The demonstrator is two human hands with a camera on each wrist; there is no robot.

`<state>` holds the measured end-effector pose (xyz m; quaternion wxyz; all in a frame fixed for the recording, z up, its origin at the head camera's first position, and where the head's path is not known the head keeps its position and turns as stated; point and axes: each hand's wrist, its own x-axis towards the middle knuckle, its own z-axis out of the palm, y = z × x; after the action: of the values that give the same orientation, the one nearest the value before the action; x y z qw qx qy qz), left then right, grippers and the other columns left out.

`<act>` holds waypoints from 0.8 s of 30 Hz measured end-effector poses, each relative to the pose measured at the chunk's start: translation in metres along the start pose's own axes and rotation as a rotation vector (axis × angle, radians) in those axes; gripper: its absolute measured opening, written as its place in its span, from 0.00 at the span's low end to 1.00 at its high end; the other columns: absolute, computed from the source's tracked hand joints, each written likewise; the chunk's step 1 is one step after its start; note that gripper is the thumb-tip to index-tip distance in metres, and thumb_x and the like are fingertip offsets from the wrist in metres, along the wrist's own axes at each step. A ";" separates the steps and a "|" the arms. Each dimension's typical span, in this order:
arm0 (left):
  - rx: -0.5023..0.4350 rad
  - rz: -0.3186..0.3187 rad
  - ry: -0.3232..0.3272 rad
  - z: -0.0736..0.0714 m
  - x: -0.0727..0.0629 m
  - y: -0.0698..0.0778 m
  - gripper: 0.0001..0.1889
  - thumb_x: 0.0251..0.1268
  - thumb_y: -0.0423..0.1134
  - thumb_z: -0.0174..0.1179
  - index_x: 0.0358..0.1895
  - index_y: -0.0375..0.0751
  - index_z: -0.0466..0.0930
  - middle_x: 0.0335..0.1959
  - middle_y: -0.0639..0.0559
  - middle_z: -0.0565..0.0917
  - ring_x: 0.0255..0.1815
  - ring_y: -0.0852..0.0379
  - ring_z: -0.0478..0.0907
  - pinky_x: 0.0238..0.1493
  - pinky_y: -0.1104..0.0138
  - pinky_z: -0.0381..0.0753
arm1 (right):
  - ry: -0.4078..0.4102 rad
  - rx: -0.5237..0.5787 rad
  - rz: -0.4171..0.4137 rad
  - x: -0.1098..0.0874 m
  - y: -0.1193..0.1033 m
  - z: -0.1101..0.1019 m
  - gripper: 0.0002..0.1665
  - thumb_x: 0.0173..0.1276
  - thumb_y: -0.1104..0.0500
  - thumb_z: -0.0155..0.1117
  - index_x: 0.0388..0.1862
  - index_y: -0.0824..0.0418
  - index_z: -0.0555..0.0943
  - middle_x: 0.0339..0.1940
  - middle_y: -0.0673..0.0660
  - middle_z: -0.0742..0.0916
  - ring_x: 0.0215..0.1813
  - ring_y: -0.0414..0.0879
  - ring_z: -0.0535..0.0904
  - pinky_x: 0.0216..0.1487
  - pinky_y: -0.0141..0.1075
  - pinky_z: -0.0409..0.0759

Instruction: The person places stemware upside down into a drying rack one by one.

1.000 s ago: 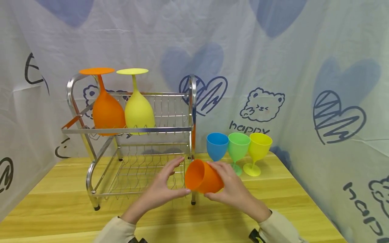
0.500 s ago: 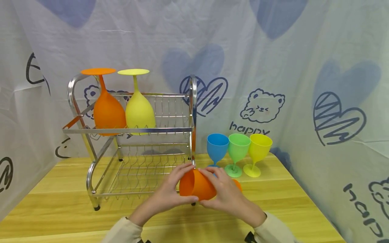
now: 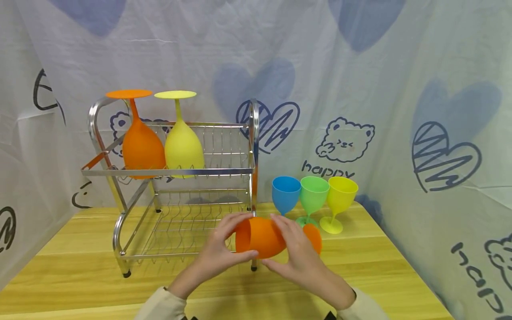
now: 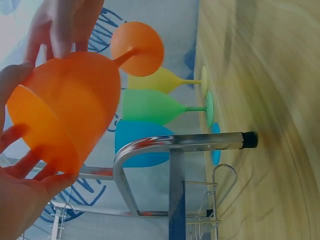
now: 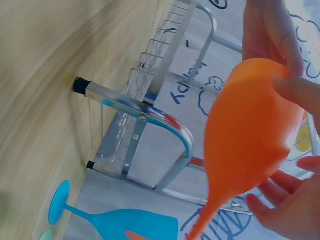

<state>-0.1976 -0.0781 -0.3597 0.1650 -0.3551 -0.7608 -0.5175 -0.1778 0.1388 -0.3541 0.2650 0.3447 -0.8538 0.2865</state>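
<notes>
An orange plastic goblet [image 3: 264, 238] is held on its side between both hands, above the table in front of the rack's right end. Its open mouth faces left and its round foot sticks out to the right. My left hand [image 3: 224, 244] grips the rim end, with fingers around the mouth in the left wrist view. My right hand [image 3: 306, 260] holds the narrower end of the bowl near the stem. In the right wrist view the goblet's bowl [image 5: 250, 130] shows between the two hands; most of the stem is hidden in the head view.
A two-tier metal dish rack [image 3: 228, 171] stands at left on the wooden table [image 3: 80, 275]. Its upper tier carries an upside-down orange goblet [image 3: 143, 149] and a yellow one [image 3: 184, 149]. Blue [image 3: 286, 195], green [image 3: 314, 195] and yellow [image 3: 342, 195] goblets stand upright right of the rack.
The left hand has moved right and closed onto the orange goblet's rim. The goblet has shifted slightly left and turned more sideways, its foot now showing beyond the right hand.
</notes>
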 end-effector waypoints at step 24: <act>-0.578 -0.204 0.235 -0.016 0.002 0.023 0.32 0.59 0.22 0.58 0.69 0.32 0.63 0.62 0.40 0.70 0.56 0.48 0.74 0.51 0.59 0.81 | 0.190 0.646 0.338 0.000 -0.012 -0.014 0.30 0.65 0.68 0.65 0.66 0.65 0.69 0.63 0.57 0.77 0.63 0.50 0.72 0.59 0.36 0.76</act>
<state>-0.1839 -0.0874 -0.3364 0.0917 -0.2471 -0.5899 -0.7632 -0.1655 0.1412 -0.3413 0.1696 0.2366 -0.7359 0.6113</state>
